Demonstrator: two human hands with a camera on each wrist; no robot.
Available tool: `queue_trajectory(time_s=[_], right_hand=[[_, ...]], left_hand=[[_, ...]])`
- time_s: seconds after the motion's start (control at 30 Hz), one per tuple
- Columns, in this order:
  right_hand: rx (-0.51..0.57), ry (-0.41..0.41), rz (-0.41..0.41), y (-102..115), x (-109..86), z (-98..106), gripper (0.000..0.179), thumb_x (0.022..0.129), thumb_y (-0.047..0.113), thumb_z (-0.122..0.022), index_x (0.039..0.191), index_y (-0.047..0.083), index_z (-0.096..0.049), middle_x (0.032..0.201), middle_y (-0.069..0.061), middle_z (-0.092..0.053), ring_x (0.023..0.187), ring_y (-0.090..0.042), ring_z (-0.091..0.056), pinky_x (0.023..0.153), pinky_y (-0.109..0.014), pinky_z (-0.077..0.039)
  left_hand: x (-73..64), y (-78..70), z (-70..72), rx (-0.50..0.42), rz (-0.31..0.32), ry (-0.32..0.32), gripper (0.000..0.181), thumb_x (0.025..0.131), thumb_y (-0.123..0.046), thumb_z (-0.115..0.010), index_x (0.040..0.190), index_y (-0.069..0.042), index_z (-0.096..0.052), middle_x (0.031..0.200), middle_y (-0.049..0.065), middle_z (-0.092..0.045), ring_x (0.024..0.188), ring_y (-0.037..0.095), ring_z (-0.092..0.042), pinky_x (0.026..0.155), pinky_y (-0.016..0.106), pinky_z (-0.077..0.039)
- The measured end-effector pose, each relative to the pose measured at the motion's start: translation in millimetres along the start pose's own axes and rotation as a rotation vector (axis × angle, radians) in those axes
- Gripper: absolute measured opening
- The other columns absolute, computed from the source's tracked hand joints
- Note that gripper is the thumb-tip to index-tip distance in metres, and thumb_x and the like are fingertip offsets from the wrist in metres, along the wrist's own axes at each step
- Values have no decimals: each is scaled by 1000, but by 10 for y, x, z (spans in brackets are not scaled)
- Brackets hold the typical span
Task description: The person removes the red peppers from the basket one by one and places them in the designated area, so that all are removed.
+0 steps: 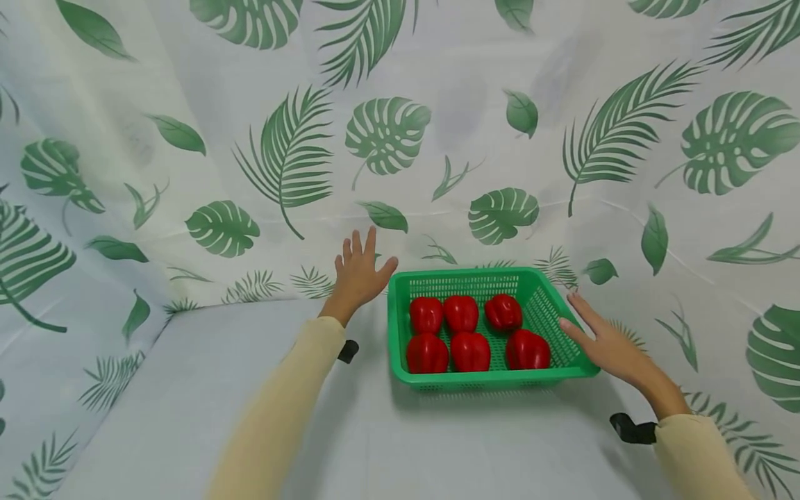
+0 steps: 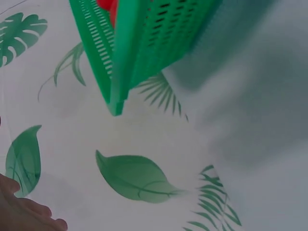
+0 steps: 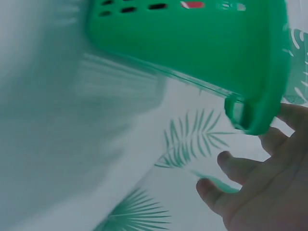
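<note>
Green basket (image 1: 494,377): upright on the bench (image 1: 187,403), its long sides running from nine to three o'clock; the raised wall probably serves to stop round things rolling off.
Red bell peppers (image 1: 461,314): six, all inside the basket, in a far row of three and a near row of three. The four toward nine o'clock sit close together, perhaps since they prop one another; the two toward three o'clock sit a little apart from them, with basket floor showing between.
Left hand (image 1: 359,278): at ten o'clock from the basket's middle, fingers straight and spread, holding nothing. The thumb tip is just beside the rim's corner; the left wrist view shows the fingers apart from the basket.
Right hand (image 1: 611,349): at three o'clock, fingers extended, gripping nothing. It lies right against the rim in view; whether it touches, I cannot tell.
Reason for the flanking: with one hand by each short end, both ends seem within reach, and neither arm crosses over the peppers.
Black wrist devices (image 1: 632,429): one below each hand, by the cuff of a pale yellow sleeve (image 1: 275,410).
Leaf-print cloth (image 1: 431,187): hangs at twelve o'clock, behind the bench.
</note>
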State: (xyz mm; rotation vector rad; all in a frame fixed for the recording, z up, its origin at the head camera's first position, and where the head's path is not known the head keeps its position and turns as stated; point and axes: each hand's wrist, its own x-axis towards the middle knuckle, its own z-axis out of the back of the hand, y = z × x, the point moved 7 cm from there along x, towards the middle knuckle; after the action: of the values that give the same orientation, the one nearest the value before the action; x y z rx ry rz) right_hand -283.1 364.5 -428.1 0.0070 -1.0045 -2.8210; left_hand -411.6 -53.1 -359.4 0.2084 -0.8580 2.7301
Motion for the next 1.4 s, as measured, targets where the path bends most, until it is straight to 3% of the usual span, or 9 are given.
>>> queue_trajectory(time_s=[0.2, 0.37, 0.6, 0.7, 1.0, 1.17, 1.4], right_hand=[[27, -8, -13, -80, -40, -152, 84, 113, 42, -50, 170, -1, -6, 172, -35, -6, 153, -63, -12, 108, -88, -22], [42, -35, 4, -59, -28, -268, 85, 111, 41, -53, 168, -7, -12, 172, -35, -5, 151, -65, -13, 105, -90, -23], [18, -84, -20, -141, -56, -329, 85, 111, 45, -51, 168, -6, -14, 174, -32, -5, 151, -64, -16, 104, -90, -25], [10, -89, -28, -156, -50, -347, 85, 111, 46, -51, 168, -5, -13, 174, -32, -6, 152, -63, -15, 104, -89, -25], [8, -113, -27, -122, -39, -338, 83, 112, 44, -50, 169, -4, -14, 174, -32, -8, 153, -62, -15, 103, -90, -25], [26, -124, -28, -109, -49, -350, 81, 112, 41, -51, 169, -3, -15, 174, -31, -8, 153, -62, -15, 102, -90, -26], [45, -153, 2, -115, -71, -333, 77, 112, 37, -53, 168, -3, -20, 174, -29, -12, 152, -62, -17, 100, -91, -26]], left_hand=[[78, -169, -58, -117, -19, 4, 87, 107, -51, -49, 173, -9, -11, 176, 27, -7, 161, 49, -6, 126, 68, -10], [130, -312, -201, -225, -40, 69, 86, 108, -47, -51, 173, -9, -9, 175, 27, -5, 161, 50, -6, 127, 65, -13], [145, -533, -439, -359, -17, 151, 83, 109, -44, -51, 173, -10, -9, 178, 18, -11, 163, 36, -11, 130, 53, -17], [120, -553, -569, -404, 28, 180, 81, 110, -43, -50, 173, -9, -12, 177, 14, -16, 163, 32, -17, 130, 47, -19], [-18, -453, -878, -491, 281, 208, 72, 109, -42, -53, 167, -4, -32, 166, 19, -41, 151, 37, -42, 121, 52, -38], [-55, -350, -1021, -546, 371, 263, 74, 109, -47, -57, 163, -1, -36, 164, 19, -42, 148, 37, -44, 120, 56, -39], [-102, -246, -1196, -562, 452, 396, 76, 109, -47, -60, 168, -9, -32, 169, 17, -35, 153, 42, -37, 115, 70, -38]])
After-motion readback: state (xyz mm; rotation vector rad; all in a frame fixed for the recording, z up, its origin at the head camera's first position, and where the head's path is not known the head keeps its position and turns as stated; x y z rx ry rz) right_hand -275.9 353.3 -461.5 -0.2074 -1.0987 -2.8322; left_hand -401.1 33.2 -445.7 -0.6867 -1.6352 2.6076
